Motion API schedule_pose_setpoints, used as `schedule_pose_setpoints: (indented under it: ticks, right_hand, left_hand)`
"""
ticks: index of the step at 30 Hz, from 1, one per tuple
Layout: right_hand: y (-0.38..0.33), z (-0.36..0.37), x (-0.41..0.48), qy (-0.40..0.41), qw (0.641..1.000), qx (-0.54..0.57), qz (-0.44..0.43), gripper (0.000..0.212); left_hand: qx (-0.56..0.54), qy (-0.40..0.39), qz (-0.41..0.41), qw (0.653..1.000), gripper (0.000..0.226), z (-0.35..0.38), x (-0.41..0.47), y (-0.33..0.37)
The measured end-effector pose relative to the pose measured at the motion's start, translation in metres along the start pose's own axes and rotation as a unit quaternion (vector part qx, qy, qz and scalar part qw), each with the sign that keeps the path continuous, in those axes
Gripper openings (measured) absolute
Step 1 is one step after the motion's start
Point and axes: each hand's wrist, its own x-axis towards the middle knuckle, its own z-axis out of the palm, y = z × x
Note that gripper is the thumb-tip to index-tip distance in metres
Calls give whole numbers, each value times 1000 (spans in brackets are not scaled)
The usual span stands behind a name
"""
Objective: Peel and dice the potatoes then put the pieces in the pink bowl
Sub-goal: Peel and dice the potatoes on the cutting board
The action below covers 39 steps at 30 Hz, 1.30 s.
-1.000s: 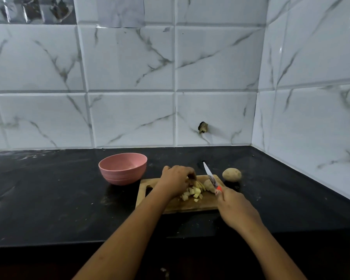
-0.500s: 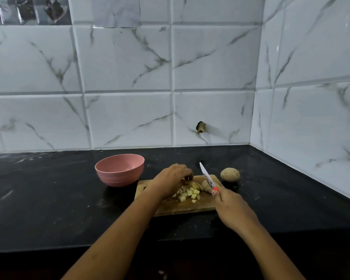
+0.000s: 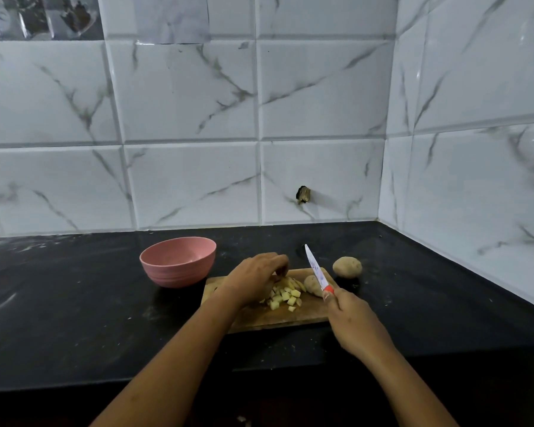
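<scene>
One pile diced, scooping's started
Left hand [image 3: 259,277] has curled its grip round the dice [image 3: 285,297]; right hand [image 3: 355,322] still grips the raised knife [image 3: 316,269]. Pink bowl [image 3: 176,272] next, probably.

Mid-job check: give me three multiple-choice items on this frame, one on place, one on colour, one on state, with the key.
1. Where is the diced potato?
A. in the bowl
B. on the cutting board, under the left hand
C. on the bare counter

2. Handle colour of the knife?
A. orange-red
B. black
C. green

3. The knife is:
A. lying flat on the board
B. stuck in a potato
C. held in the right hand, tip pointing up

Key: 1 B, the pile sits on the wood beneath curled fingers; 2 A, orange-red shows just above the grip; 3 C, the blade angles upward.
</scene>
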Motion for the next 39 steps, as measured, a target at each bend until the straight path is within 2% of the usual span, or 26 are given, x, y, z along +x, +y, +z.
schedule_pose_setpoints:
  ticks: [3,11,19,24,28,32,36,39]
  right_hand:
    - [1,0,-2,10,1000,-5,0,29]
    - [6,2,-1,8,999,35,0,36]
    - [8,0,-1,14,997,74,-2,34]
    - [6,-4,-3,-16,997,79,-9,31]
    - [-6,-9,-9,-82,995,13,-63,29]
    - [-31,2,-19,-133,975,-137,-114,30]
    - [-50,15,-13,-123,955,-253,-97,38]
    - [-57,16,-7,-115,946,-295,-65,41]
  left_hand:
    - [15,-3,0,1000,14,-3,1,-2]
    - [67,-28,22,997,14,-13,5,1]
    - [108,-50,32,992,26,-16,7,-1]
    - [59,26,-21,998,22,-34,-6,-11]
    - [-3,137,-65,988,15,-47,-42,-24]
    - [-73,202,-144,966,9,-35,-87,-30]
    - [-104,171,-156,967,19,-14,-100,-27]
    - [-131,147,-167,966,15,-8,-95,-20]
